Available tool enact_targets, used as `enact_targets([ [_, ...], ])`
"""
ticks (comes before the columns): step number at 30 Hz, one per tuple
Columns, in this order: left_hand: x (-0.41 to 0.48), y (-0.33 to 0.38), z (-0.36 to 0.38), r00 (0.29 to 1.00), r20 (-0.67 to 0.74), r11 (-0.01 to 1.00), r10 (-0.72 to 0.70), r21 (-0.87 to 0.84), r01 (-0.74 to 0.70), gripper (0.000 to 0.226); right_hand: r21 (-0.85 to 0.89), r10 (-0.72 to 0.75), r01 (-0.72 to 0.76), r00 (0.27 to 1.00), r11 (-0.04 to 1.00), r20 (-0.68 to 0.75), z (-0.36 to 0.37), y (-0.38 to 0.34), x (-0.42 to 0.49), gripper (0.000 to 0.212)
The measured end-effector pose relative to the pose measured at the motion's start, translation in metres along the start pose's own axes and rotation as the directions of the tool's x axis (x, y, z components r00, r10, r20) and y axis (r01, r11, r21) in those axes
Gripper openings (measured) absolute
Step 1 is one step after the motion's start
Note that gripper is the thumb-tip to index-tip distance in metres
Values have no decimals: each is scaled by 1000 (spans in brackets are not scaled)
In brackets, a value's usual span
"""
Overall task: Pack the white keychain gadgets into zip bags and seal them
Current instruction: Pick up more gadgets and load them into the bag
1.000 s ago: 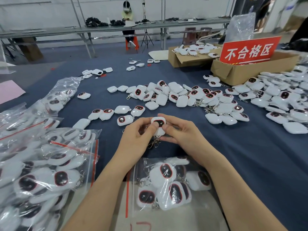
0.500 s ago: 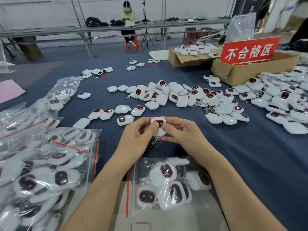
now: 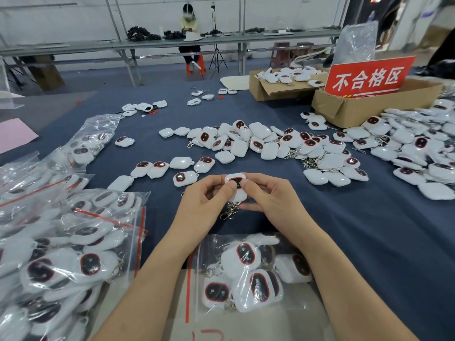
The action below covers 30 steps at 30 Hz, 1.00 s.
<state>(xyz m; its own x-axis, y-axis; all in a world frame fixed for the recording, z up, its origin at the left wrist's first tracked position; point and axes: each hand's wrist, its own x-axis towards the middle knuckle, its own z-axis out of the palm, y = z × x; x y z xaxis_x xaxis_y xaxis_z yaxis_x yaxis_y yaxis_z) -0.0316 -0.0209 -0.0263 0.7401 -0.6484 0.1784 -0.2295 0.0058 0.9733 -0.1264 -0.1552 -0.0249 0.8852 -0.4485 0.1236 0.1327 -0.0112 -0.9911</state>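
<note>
Gadget [image 3: 235, 183] sits pinched between my left hand [image 3: 206, 207] and right hand [image 3: 268, 203], thumbs pressing its face, above a zip bag [image 3: 246, 274].

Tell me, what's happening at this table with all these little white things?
A person is holding one white keychain gadget in both hands, left hand and right hand, thumbs on its dark face, its metal clip hanging below. A zip bag with several gadgets lies just in front of them. Filled bags are piled at the left, and many loose gadgets are spread over the blue table.
</note>
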Motion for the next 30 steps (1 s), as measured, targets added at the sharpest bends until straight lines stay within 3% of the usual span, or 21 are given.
enact_targets([
  [30, 1, -4, 1, 998, 49, 998, 40, 49, -43, 27, 8, -30, 30, 1000, 1000, -3, -3, 6, 2, 19],
])
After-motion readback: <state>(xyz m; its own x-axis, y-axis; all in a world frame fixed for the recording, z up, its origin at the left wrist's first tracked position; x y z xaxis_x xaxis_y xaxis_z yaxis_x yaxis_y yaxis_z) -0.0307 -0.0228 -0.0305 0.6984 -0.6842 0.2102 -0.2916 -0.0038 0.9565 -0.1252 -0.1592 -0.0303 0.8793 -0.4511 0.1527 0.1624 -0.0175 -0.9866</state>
